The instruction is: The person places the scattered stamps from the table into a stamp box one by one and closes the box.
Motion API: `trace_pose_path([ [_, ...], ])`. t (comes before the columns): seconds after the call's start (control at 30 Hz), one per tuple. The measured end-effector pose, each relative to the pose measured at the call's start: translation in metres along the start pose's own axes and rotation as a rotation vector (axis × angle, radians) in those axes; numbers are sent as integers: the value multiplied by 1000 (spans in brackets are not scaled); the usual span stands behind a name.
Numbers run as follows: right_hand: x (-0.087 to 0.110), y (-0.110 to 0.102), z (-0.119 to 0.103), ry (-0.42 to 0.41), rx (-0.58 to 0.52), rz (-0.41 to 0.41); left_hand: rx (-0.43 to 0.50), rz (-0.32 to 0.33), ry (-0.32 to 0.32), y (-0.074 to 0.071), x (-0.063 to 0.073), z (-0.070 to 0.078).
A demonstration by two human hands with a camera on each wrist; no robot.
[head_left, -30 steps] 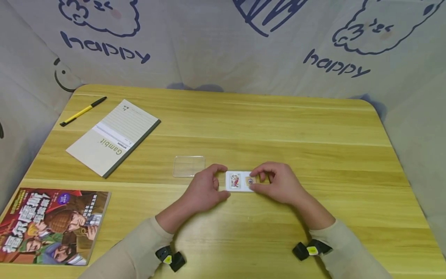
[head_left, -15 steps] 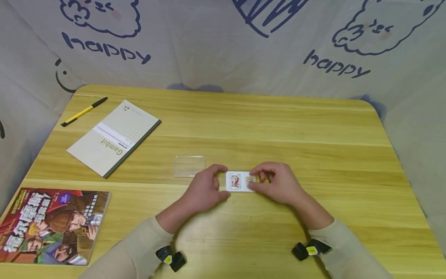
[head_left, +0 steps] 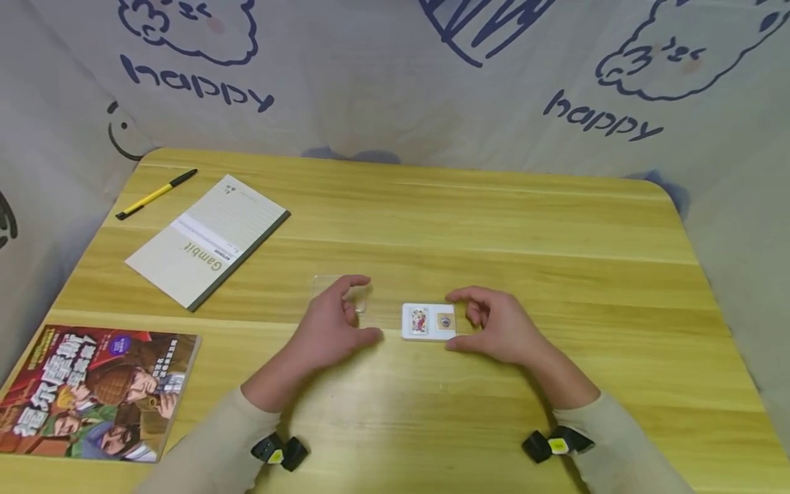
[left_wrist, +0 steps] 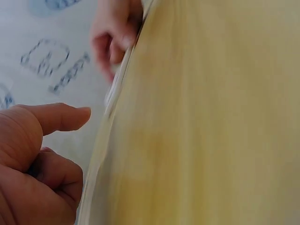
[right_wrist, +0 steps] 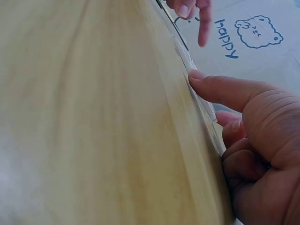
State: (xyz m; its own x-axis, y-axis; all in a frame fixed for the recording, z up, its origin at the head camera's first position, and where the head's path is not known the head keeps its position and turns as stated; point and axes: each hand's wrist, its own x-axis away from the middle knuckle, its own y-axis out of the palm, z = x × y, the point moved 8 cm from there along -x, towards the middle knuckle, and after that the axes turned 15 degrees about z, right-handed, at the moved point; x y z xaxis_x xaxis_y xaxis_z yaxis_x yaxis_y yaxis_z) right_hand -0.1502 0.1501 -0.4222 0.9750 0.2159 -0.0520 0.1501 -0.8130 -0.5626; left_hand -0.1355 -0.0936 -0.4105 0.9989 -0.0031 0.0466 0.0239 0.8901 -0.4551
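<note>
A small white card box [head_left: 434,331] lies on the table in the head view, short side toward each hand. On its left half sits a miniature playing card [head_left: 420,321] with a colourful figure; on the right half sits a tan card with a round emblem [head_left: 446,322]. My right hand [head_left: 496,326] holds the box at its right end, index finger on the far edge and thumb on the near edge. My left hand [head_left: 330,322] is apart from the box, thumb and index finger spread, holding nothing. It partly covers a clear plastic lid [head_left: 322,280]; contact with it cannot be seen.
A lined notebook [head_left: 206,240] and a yellow and black pen [head_left: 156,195] lie at the back left of the wooden table [head_left: 494,233]. An illustrated book [head_left: 99,394] lies at the front left. A printed cloth [head_left: 395,82] hangs behind the table.
My left hand has let go of the box and moved left to the clear lid. The right hand's finger and thumb have spread from the tan card to the box's edges.
</note>
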Motion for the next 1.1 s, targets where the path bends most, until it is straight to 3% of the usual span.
trace_pose_path([
  [0.2, 0, 0, 0, -1, 2, 0, -35, 67, -60, -38, -12, -21],
  [0.37, 0, 0, 0, -2, 5, -2, -99, 57, -106, -51, -17, -35],
  [0.67, -1, 0, -1, 9, 2, -5, -69, 65, -169, -54, -18, -42],
  [0.9, -1, 0, -1, 7, 0, -1, -107, 97, -114, -53, -18, -40],
  [1.1, -1, 0, -1, 2, 8, 0, -49, 120, -72, -43, -18, -30],
])
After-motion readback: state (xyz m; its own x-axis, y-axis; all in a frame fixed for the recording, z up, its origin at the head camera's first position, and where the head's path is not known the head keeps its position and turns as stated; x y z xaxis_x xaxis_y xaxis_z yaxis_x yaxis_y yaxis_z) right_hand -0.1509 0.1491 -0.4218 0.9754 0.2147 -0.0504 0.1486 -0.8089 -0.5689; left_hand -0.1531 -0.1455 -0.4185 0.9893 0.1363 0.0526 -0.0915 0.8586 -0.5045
